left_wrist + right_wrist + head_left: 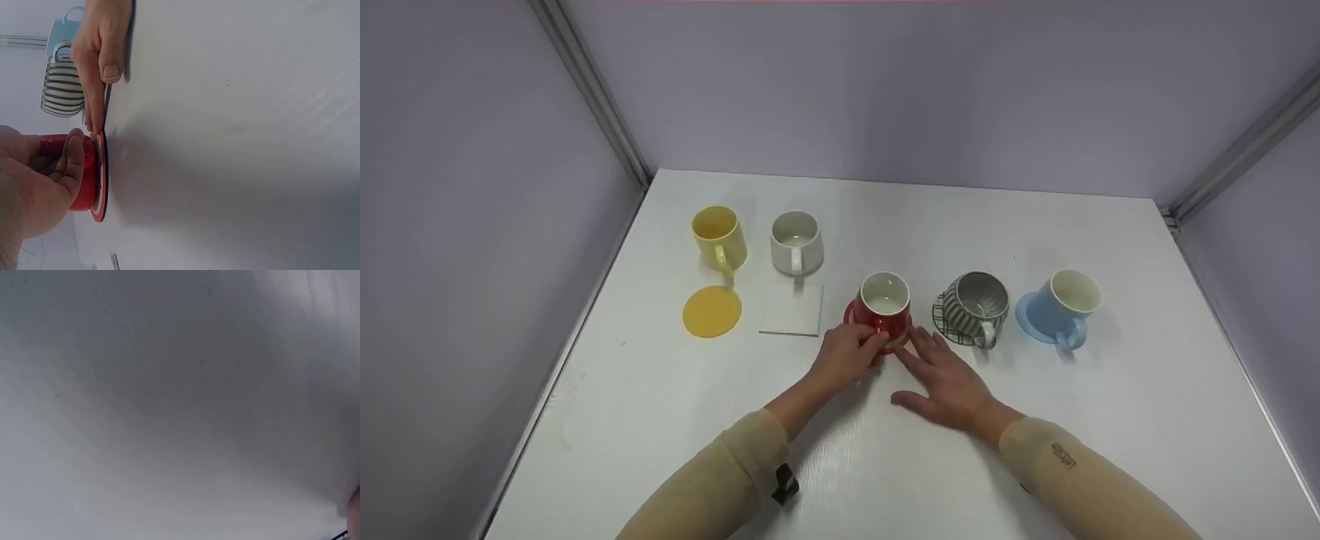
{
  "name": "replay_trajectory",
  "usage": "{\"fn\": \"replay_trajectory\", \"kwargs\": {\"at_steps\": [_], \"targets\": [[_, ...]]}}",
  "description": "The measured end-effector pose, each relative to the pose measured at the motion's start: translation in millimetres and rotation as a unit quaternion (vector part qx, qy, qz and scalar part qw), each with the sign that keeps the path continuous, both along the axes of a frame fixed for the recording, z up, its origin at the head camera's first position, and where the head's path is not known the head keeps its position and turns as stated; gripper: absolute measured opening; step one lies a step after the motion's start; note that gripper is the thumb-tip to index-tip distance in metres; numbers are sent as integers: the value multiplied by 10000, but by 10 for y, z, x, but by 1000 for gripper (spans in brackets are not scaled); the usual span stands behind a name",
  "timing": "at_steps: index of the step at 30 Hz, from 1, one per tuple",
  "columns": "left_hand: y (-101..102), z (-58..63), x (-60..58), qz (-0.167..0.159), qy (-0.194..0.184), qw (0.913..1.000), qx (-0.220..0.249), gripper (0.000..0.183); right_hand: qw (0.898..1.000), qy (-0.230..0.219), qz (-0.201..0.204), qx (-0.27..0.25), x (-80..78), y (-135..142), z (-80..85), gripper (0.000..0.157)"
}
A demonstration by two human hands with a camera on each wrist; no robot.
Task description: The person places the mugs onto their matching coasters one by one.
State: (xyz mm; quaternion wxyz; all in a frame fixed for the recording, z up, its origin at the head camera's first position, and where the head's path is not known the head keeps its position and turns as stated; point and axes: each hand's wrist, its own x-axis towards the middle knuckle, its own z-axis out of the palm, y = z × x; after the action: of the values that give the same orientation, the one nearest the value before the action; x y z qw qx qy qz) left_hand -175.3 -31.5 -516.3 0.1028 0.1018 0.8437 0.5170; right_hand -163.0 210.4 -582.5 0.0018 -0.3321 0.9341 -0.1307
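Observation:
A red mug [897, 322] with a pale inside stands upright on a round red coaster [849, 312] near the middle of the white table. My left hand [844, 355] pinches the mug's handle from the front left, and the left wrist view shows its thumb and fingers curled at the red handle [52, 145]. Flat and low, my right hand [952, 386] lies at the coaster's front right with its fingers extended. In the left wrist view its fingertips touch the coaster's edge [101, 211]. Mostly bare table fills the right wrist view.
Right of the red mug, a grey striped mug [971, 311] stands on a black-lined coaster [939, 318], then a blue mug [1054, 309] on a blue coaster [1026, 315]. On the left are a yellow mug [727, 241], yellow coaster [712, 311], white mug [808, 256] and white square coaster [791, 309].

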Motion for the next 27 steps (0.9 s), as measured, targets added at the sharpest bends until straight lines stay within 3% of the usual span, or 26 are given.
{"fn": "replay_trajectory", "kwargs": {"at_steps": [11,18,27], "targets": [[43,-35,-1,5,288,9996,10,35,9999,147,45,-5,-5,6,-12,85],[56,-46,6,-1,173,9998,104,36,9994,321,111,-121,-9,9,-32,85],[60,-42,24,6,100,9999,111,35,9998,178,60,-24,-5,5,-22,85]]}}
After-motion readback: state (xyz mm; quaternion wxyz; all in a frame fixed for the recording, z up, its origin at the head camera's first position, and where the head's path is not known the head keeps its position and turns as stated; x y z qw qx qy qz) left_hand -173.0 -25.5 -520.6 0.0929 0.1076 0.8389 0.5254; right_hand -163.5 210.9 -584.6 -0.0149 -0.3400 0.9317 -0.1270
